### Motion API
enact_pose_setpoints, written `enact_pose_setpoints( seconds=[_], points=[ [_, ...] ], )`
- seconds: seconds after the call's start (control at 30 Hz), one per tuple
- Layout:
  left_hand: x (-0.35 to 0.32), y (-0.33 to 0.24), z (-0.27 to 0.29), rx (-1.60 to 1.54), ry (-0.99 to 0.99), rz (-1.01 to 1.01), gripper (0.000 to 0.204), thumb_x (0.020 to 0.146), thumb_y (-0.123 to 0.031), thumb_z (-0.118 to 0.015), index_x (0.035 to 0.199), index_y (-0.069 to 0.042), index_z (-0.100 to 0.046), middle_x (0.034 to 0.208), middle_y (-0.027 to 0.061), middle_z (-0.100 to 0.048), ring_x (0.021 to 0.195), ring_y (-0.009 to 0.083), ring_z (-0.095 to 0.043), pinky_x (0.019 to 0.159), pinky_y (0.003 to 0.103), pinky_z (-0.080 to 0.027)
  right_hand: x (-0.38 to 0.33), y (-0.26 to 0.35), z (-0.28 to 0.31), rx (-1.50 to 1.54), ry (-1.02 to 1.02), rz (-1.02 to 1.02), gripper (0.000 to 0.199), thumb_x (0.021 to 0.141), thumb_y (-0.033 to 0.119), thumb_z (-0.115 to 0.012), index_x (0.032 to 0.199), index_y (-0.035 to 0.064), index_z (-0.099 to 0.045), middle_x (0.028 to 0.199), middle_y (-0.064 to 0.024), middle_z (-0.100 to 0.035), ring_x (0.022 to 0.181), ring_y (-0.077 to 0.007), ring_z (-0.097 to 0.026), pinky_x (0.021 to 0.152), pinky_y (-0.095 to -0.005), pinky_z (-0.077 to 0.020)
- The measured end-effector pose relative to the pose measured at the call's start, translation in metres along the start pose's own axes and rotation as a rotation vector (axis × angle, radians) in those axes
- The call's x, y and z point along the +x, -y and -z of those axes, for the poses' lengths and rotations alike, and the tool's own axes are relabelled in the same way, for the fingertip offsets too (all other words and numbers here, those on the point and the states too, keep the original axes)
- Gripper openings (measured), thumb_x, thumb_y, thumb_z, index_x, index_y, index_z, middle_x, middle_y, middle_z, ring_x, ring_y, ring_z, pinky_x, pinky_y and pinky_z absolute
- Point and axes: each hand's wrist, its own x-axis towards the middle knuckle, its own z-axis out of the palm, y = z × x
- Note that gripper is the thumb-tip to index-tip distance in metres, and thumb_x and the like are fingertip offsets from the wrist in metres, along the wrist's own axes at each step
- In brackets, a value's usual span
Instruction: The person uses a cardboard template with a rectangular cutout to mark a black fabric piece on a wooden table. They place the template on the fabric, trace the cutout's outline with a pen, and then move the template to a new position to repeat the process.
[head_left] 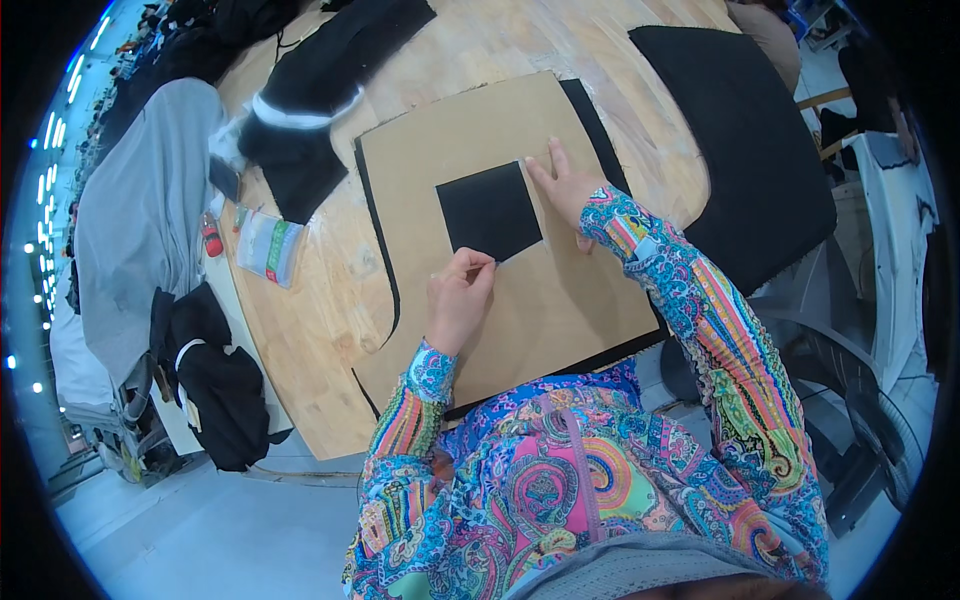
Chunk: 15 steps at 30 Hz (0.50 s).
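A tan cardboard template (590, 300) with a square opening lies on black fabric (490, 212) that shows through the opening and along the template's edges. My left hand (461, 302) is closed in a pinch at the near edge of the opening. What its fingertips hold, if anything, is too small to make out. Beside the opening's far right corner, my right hand (568, 190) rests on the cardboard with its fingers spread.
Under the template is a light wooden table (340, 400). Black fabric pieces lie at its right (750, 130) and far left (350, 60), the latter pile wrapped by a white band (300, 115). A plastic packet (268, 248) sits left. A black fan (870, 400) stands right.
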Motion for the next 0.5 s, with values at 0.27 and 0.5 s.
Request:
enact_pose_setpoints(
  seconds=[0.27, 0.5],
  points=[
    [0.002, 0.019, 0.017, -0.012, -0.122, 0.023, 0.011, 0.084, -0.012, -0.062, 0.087, -0.002, -0.063, 0.071, 0.0093, -0.067, 0.065, 0.0156, -0.065, 0.061, 0.028, -0.05, -0.001, 0.0, 0.001, 0.017, -0.001, 0.008, 0.141, 0.036, -0.009, -0.086, 0.149, 0.0183, -0.007, 0.15, -0.0264, 0.008, 0.114, -0.0367, -0.055, 0.091, -0.0378, -0.0503],
    [0.001, 0.023, 0.035, 0.061, -0.147, 0.071, 0.01, 0.085, -0.01, -0.063, 0.087, 0.0, -0.063, 0.074, 0.0045, -0.066, 0.069, 0.0079, -0.06, 0.063, 0.023, -0.048, -0.003, 0.002, 0.002, 0.006, -0.01, -0.002, 0.142, 0.035, -0.008, -0.087, 0.149, 0.0196, -0.007, 0.151, -0.0257, 0.007, 0.113, -0.0377, -0.055, 0.089, -0.0383, -0.0515]
  ],
)
